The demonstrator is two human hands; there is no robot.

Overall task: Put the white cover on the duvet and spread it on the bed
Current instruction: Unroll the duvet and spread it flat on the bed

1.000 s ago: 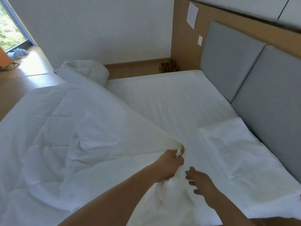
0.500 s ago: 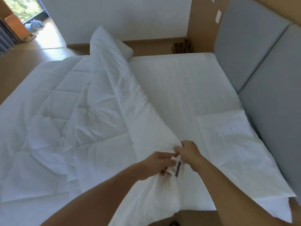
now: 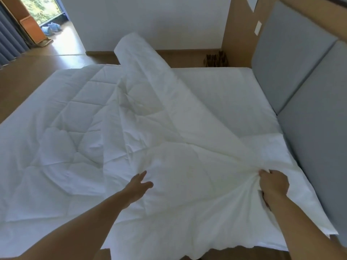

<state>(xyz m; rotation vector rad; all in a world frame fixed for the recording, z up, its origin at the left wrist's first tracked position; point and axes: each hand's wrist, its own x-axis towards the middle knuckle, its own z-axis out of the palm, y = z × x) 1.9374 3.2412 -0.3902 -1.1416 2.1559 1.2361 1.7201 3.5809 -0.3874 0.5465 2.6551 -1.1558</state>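
A quilted white duvet [image 3: 62, 119] lies across the left half of the bed [image 3: 221, 87]. The thin white cover [image 3: 169, 132] is draped over its right part, with one fold standing up toward the far side. My right hand [image 3: 273, 183] grips a bunched corner of the cover near the headboard side, over the pillow. My left hand [image 3: 138, 186] hovers with straight fingers just above the cover in the middle and holds nothing.
A grey padded headboard [image 3: 304, 76] runs along the right. A white pillow [image 3: 270, 151] lies partly under the cover. Wooden floor [image 3: 28, 76] lies to the left, with an orange folded chair [image 3: 32, 31] by the window. A small brown object [image 3: 216, 59] sits beyond the bed.
My right hand has pulled the cover's corner to the right, toward the headboard. My left hand has let go of the fabric and opened over the middle. The cover now spreads wider.
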